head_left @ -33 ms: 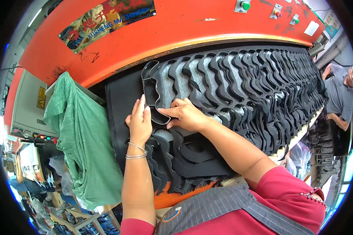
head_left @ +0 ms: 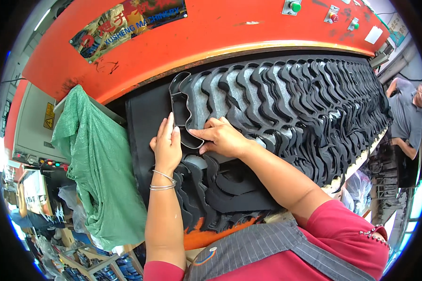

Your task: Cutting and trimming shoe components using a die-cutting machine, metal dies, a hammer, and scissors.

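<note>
A metal-walled cutting die point(head_left: 189, 105), long and wavy with cross bars inside, lies on a black sheet point(head_left: 150, 110). My left hand point(head_left: 166, 147) is along the die's left wall, its fingers straight and close together, its thumb at the wall near the lower end. From the other side, my right hand point(head_left: 222, 138) grips the lower right rim between thumb and bent fingers. Right of the die spread rows of wavy black cut strips point(head_left: 267, 93) with grey surface showing between them. More curved black offcuts point(head_left: 234, 187) lie just below my hands.
An orange-red machine beam point(head_left: 229, 23) with push buttons point(head_left: 295, 6) spans the far side. Green woven cloth point(head_left: 96, 173) hangs at the left beside a grey control cabinet point(head_left: 37, 122). Another person point(head_left: 408, 112) is at the far right. Clear plastic bags point(head_left: 358, 189) sit below the table's right edge.
</note>
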The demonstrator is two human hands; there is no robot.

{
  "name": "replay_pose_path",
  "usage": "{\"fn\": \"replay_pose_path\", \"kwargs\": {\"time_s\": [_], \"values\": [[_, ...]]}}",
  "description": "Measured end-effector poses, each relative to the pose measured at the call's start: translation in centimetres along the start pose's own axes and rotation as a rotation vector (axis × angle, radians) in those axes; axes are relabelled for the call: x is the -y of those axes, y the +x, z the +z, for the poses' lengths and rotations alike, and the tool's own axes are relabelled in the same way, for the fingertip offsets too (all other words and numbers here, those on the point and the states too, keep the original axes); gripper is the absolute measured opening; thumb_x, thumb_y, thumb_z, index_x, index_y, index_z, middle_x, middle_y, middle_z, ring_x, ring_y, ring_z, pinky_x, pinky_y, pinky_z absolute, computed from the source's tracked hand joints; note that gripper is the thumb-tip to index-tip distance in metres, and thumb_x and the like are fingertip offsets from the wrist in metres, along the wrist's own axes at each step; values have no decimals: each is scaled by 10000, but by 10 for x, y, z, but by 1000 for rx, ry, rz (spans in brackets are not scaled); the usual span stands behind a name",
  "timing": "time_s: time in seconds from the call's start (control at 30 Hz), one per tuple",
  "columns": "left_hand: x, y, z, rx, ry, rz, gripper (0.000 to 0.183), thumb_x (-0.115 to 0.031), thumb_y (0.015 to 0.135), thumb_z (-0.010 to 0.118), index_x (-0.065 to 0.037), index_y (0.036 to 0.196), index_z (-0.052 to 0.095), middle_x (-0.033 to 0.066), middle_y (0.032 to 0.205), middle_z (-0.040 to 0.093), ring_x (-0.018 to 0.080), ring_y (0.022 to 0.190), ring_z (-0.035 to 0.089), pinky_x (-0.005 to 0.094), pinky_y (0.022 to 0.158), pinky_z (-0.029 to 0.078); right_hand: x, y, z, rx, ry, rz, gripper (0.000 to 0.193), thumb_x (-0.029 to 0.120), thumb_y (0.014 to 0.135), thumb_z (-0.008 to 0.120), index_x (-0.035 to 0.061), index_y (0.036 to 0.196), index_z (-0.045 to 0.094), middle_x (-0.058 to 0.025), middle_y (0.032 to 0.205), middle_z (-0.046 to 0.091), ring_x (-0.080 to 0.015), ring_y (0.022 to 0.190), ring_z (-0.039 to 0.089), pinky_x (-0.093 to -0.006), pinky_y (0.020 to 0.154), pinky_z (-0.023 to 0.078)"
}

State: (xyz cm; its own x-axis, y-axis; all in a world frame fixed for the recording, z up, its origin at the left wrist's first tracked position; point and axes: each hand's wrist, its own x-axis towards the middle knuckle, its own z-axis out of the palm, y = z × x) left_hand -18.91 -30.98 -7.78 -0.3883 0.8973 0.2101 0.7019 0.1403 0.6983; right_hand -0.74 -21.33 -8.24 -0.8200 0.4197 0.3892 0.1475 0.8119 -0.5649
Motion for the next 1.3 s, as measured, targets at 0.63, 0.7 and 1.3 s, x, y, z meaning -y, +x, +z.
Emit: {"fn": "replay_pose_path", "kwargs": {"time_s": [0.63,0.7,1.3], "values": [[6,39,-14,113,-168,-210,458,-303,991,440,-113,1407,407,176,1369,488,249,1276,467,337,1026,357,-6,31,-27,134,130,154,719,400,683,769,120,1304,542,-163,1105,642,-302,1040,571,-419,910,394],[-21,46,-20,-146,-139,-205,447,-252,975,496,5,1338,458,188,1235,588,239,1148,567,320,987,413,-11,32,-81,-65,320,42,826,361,698,790,49,1372,430,-186,1298,538,-353,1218,490,-421,1009,404],[-376,247,164,-168,-181,695,345,-267,888,588,-41,628,610,161,576,575,340,547,606,402,495,468,-416,-102,-620,-1677,-939,539,489,365,1007,254,-16,1201,490,-309,1200,457,-427,1122,384,-537,982,275]]}}
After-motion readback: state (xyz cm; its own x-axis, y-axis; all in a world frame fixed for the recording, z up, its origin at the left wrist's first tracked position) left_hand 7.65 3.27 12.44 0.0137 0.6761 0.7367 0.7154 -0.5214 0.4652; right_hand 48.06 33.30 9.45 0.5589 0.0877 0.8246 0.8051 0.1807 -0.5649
